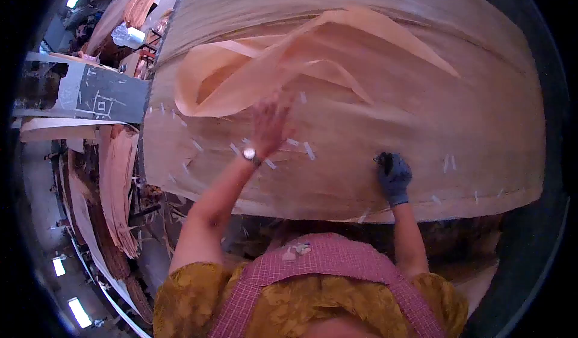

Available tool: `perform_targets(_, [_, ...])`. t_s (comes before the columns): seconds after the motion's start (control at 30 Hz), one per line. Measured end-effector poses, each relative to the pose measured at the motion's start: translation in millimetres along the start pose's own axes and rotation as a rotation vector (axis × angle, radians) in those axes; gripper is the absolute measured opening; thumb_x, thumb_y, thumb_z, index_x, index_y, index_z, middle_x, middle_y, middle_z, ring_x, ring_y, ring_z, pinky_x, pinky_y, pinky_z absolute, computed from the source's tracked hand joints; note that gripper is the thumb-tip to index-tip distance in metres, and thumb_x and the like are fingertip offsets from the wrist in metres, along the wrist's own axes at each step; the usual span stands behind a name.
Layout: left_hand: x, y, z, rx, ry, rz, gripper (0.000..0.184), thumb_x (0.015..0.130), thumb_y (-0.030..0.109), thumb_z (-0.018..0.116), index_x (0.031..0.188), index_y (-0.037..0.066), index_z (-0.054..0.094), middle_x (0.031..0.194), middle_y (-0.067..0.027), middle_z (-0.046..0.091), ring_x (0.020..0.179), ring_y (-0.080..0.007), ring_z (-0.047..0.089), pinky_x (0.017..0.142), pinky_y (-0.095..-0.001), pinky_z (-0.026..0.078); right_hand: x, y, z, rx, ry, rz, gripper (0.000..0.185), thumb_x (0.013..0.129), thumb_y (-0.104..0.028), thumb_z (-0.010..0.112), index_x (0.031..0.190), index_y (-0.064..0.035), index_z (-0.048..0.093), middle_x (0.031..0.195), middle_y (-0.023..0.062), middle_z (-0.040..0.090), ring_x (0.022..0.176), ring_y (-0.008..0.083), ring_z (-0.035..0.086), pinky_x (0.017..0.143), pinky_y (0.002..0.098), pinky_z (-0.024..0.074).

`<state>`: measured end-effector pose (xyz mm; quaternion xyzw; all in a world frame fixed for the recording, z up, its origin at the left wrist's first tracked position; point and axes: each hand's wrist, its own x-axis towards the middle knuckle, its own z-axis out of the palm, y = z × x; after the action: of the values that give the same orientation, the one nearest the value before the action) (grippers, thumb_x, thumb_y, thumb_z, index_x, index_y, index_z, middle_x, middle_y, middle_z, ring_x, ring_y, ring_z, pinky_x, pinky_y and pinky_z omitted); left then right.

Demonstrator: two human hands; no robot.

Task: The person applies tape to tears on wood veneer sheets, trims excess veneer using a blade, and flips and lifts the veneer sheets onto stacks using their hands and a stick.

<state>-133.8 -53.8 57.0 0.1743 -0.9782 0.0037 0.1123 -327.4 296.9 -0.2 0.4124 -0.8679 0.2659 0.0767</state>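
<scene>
A wide sheet of thin wood veneer (337, 187) lies in front of me, with short strips of pale tape stuck on it. Over its far part curls a loose, twisted strip of veneer (253, 79). My left hand (272, 124), bare and wearing a wristwatch (249, 153), is over the sheet just below the loose strip. Its fingers are spread and slightly blurred; whether they touch the strip I cannot tell. In a grey-blue glove, my right hand (395, 176) is closed around a small black object (382, 158) near the sheet's front edge. Its kind is hidden by the fingers.
Stacked veneer sheets (117, 187) stand at the left, beside a grey panel (111, 94) with pale tape marks. A white container (133, 37) sits farther back at the left. Veneer scraps (171, 217) lie below the sheet's left front edge.
</scene>
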Motion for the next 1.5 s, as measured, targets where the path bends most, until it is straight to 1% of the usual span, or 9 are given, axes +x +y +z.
perform_targets(0.23, [157, -128, -7, 0.288, -0.343, -0.210, 0.139, 0.053, 0.067, 0.081, 0.155, 0.018, 0.001, 0.159, -0.0161, 0.011, 0.148, -0.0330, 0.012, 0.113, -0.0628, 0.009, 5, 0, 20, -0.040, -0.011, 0.017, 0.013, 0.083, -0.021, 0.066, 0.081, -0.0097, 0.060, 0.073, 0.0119, 0.059, 0.069, 0.0319, 0.060, 0.062, 0.0423, 0.0478])
perform_targets(0.43, [183, -179, 31, 0.264, -0.548, -0.091, 0.138, 0.052, 0.064, 0.083, 0.154, 0.018, 0.003, 0.135, -0.0143, 0.055, 0.130, -0.0317, 0.047, 0.115, -0.0610, 0.012, -2, -3, 31, -0.040, -0.047, 0.070, 0.013, 0.082, -0.024, 0.065, 0.086, -0.0111, 0.065, 0.078, 0.0133, 0.063, 0.073, 0.0330, 0.062, 0.063, 0.0438, 0.0485])
perform_targets(0.57, [170, -193, 3, 0.124, -0.565, -0.086, 0.051, 0.074, 0.044, 0.076, 0.113, 0.012, 0.068, 0.105, -0.0143, 0.069, 0.101, -0.0278, 0.066, 0.106, -0.0523, 0.033, -2, -11, 25, -0.117, -0.093, 0.113, 0.016, 0.083, -0.025, 0.063, 0.089, -0.0111, 0.065, 0.080, 0.0137, 0.065, 0.074, 0.0350, 0.063, 0.063, 0.0444, 0.0492])
perform_targets(0.7, [109, -244, -88, 0.171, -0.259, -0.254, 0.025, 0.080, 0.033, 0.068, 0.091, 0.011, 0.073, 0.099, -0.0154, 0.070, 0.095, -0.0312, 0.067, 0.085, -0.0488, 0.048, -7, -13, 28, -0.125, -0.097, 0.154, 0.018, 0.084, -0.025, 0.061, 0.094, -0.0100, 0.063, 0.081, 0.0147, 0.065, 0.075, 0.0367, 0.064, 0.062, 0.0457, 0.0486])
perform_targets(1.1, [-604, -430, -323, 0.081, 0.214, -1.472, 0.045, 0.076, 0.038, 0.072, 0.110, 0.008, 0.067, 0.098, -0.0193, 0.069, 0.091, -0.0327, 0.067, 0.077, -0.0420, 0.053, 24, -42, 41, -0.275, -0.212, 0.341, 0.038, 0.097, -0.039, 0.051, 0.108, -0.0058, 0.067, 0.104, 0.0229, 0.067, 0.092, 0.0356, 0.066, 0.076, 0.0426, 0.0507])
perform_targets(1.23, [-849, -409, -293, 0.064, 0.288, -1.839, 0.048, 0.075, 0.037, 0.074, 0.112, 0.008, 0.066, 0.100, -0.0186, 0.069, 0.093, -0.0302, 0.067, 0.079, -0.0400, 0.053, 68, -159, 157, 0.573, 0.017, 0.179, 0.042, 0.098, -0.022, 0.055, 0.131, 0.0035, 0.054, 0.127, 0.0134, 0.063, 0.109, 0.0217, 0.062, 0.097, 0.0321, 0.0449])
perform_targets(1.33, [-961, -395, -254, 0.009, 0.302, -2.057, 0.051, 0.073, 0.036, 0.076, 0.114, 0.008, 0.066, 0.102, -0.0180, 0.069, 0.094, -0.0282, 0.067, 0.080, -0.0384, 0.053, 70, -259, 247, 0.510, -0.034, 0.231, 0.042, 0.097, -0.018, 0.058, 0.132, 0.0036, 0.053, 0.125, 0.0152, 0.063, 0.101, 0.0185, 0.064, 0.089, 0.0296, 0.0512])
perform_targets(1.4, [-998, -411, -233, -0.038, 0.297, -2.095, 0.052, 0.072, 0.036, 0.077, 0.115, 0.009, 0.065, 0.103, -0.0177, 0.069, 0.094, -0.0270, 0.067, 0.081, -0.0374, 0.052, 63, -281, 309, 0.198, 0.146, -0.389, 0.041, 0.095, -0.021, 0.062, 0.131, -0.0019, 0.057, 0.122, 0.0138, 0.064, 0.093, 0.0181, 0.064, 0.074, 0.0274, 0.0526])
perform_targets(1.5, [-1067, -453, -209, -0.052, 0.307, -2.044, 0.055, 0.071, 0.035, 0.078, 0.117, 0.009, 0.064, 0.105, -0.0171, 0.069, 0.095, -0.0250, 0.067, 0.083, -0.0358, 0.052, 34, -433, 332, 0.577, -0.122, -0.107, 0.037, 0.095, -0.020, 0.062, 0.127, -0.0017, 0.059, 0.116, 0.0118, 0.065, 0.082, 0.0146, 0.061, 0.062, 0.0248, 0.0476])
